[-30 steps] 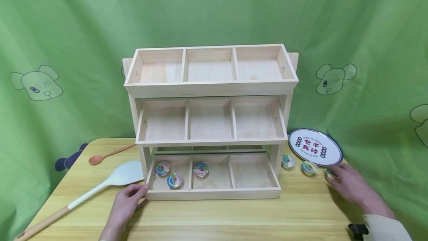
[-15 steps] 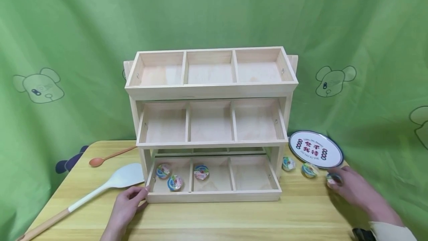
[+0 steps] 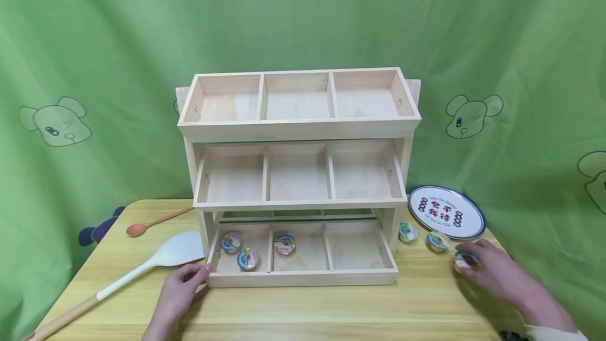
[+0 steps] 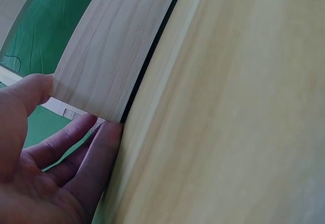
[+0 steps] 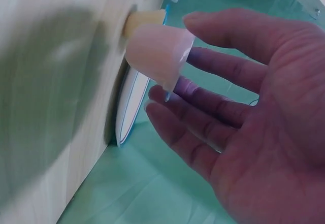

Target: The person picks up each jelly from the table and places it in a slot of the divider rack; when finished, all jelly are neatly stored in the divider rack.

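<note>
A three-tier wooden rack (image 3: pixel 298 128) stands on the table. Its bottom tray (image 3: pixel 303 278) holds two jelly cups (image 3: pixel 230 242) (image 3: pixel 248 258) in the left compartment and a third cup (image 3: pixel 284 244) in the middle one. My left hand (image 3: pixel 196 276) grips the tray's front-left corner; the left wrist view shows my left hand (image 4: pixel 66 112) with the thumb on the wood (image 4: pixel 111 56) and the fingers under it. At the right, my right hand (image 3: pixel 466 264) pinches a jelly cup (image 3: pixel 465 260). In the right wrist view the pink cup (image 5: pixel 155 54) sits at the fingertips (image 5: pixel 152 109).
Two more jelly cups (image 3: pixel 407 231) (image 3: pixel 437 241) lie right of the rack, in front of a printed round plate (image 3: pixel 446 212). A brown spoon (image 3: pixel 142 225) and a white spatula (image 3: pixel 161 259) lie at the left. The upper two tiers hold nothing. Green cloth hangs behind.
My right hand has drawn the jelly cup a little toward the front and left, away from the plate. The left hand has stayed on the tray corner.
</note>
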`<state>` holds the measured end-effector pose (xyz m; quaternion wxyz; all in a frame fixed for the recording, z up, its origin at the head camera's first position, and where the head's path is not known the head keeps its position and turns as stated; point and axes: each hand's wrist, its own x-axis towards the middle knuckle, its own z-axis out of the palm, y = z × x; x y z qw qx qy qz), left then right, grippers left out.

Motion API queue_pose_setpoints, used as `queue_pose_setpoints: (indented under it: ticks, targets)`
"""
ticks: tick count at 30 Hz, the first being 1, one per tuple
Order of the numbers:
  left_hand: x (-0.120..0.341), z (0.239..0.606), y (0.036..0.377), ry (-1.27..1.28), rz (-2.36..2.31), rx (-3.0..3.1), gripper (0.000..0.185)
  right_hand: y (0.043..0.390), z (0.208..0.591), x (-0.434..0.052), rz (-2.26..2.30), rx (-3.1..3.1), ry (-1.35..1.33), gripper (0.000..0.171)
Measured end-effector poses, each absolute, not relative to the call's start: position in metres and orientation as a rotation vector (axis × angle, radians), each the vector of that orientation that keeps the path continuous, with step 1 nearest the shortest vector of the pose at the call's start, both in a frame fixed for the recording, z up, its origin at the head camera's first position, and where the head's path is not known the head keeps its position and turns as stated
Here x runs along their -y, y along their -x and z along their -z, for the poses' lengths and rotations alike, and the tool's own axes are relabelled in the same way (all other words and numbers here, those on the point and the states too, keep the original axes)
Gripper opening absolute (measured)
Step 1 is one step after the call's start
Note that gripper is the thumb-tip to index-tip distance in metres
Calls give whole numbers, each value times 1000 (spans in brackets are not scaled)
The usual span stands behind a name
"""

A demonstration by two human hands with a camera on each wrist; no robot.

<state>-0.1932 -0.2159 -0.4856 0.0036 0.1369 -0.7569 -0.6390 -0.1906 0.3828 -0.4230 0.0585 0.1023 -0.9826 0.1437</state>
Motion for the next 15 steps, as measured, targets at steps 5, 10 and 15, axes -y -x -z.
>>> queue_pose_setpoints:
  ticks: [5, 10, 15]
  targets:
    - [216, 486, 192, -429, 2012, 2362, 46, 186, 419, -374, -447, 2970, -318, 49]
    - [217, 486, 192, -426, 2027, 2345, 43, 183, 419, -366, -421, 2948, -356, 46]
    - [217, 486, 192, -420, 2034, 2341, 40, 181, 418, -358, -431, 2950, -384, 44]
